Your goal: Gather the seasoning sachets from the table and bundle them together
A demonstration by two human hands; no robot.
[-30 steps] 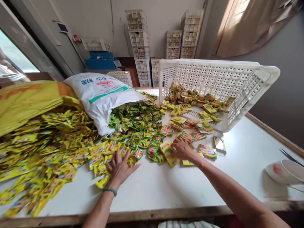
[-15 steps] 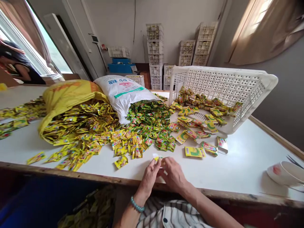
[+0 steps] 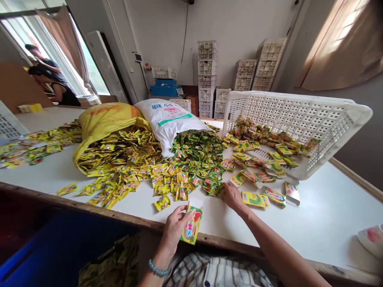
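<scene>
My left hand grips a small yellow-and-green box with a white flap standing up at its top. The box is held tilted over the table's front edge. My right hand has its fingers drawn together on a green packet at the near right edge of a heap of green packets; the fingertips partly hide it. That heap spills from a white sack. Left of it, yellow packets spill from a yellow sack.
A white perforated basket lies on its side at right, with small boxes in and before it. A white cup stands at the right edge. Stacked crates line the wall. Two people are at far left.
My hands, together at the table edge before, have moved apart. The left now shows the box, flap up; the right has reached forward to the green packets. The view has shifted left.
</scene>
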